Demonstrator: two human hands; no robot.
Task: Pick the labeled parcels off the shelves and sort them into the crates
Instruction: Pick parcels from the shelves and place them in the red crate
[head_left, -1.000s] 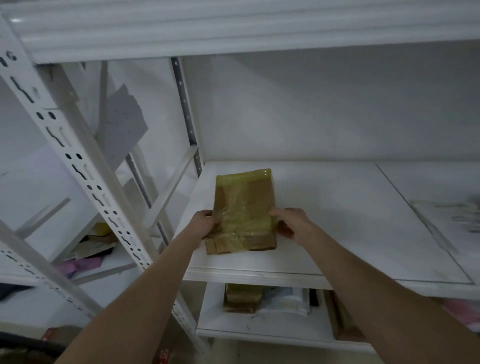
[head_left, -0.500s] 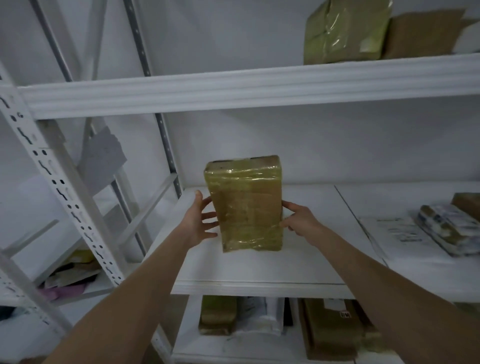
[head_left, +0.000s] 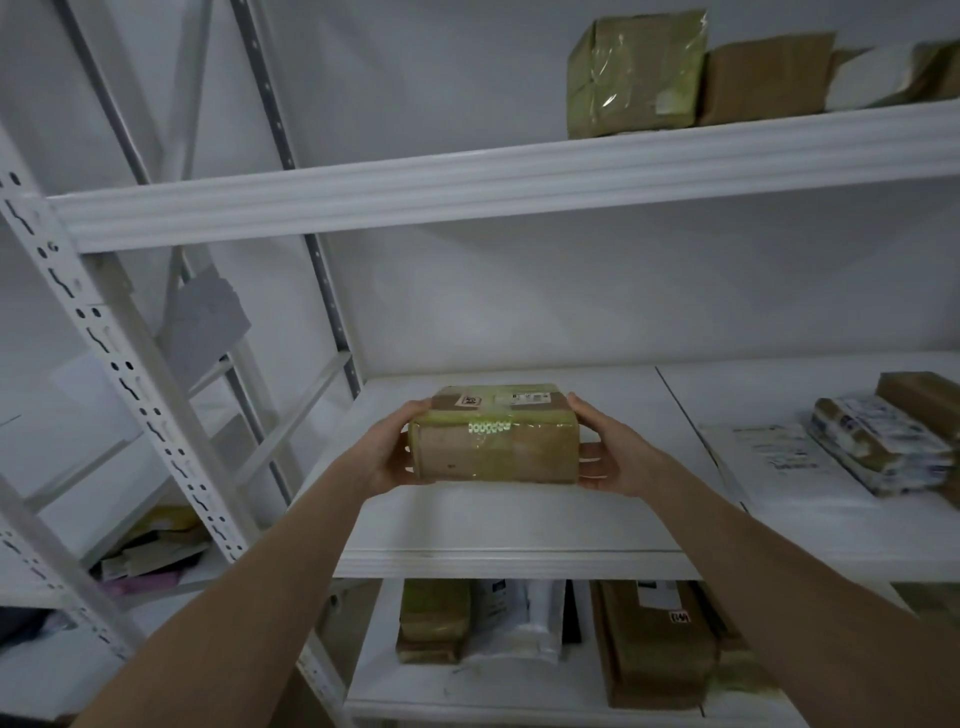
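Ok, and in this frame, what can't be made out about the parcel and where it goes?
Label on the held parcel, head view: print too small to read.
Left hand and right hand: how far they wrap underneath is hidden by the parcel.
Crates: outside the frame.
Brown parcel on the lower shelf: its top is hidden by the middle shelf edge.

A parcel storeroom: white steel shelving with slotted uprights (head_left: 104, 353) lines a plain wall (head_left: 571, 301), its shelves (head_left: 519, 187) stocked with tape-wrapped cardboard parcels (head_left: 636, 73) and mailer bags (head_left: 519, 623), some bearing printed labels, like the held parcel (head_left: 493, 452).
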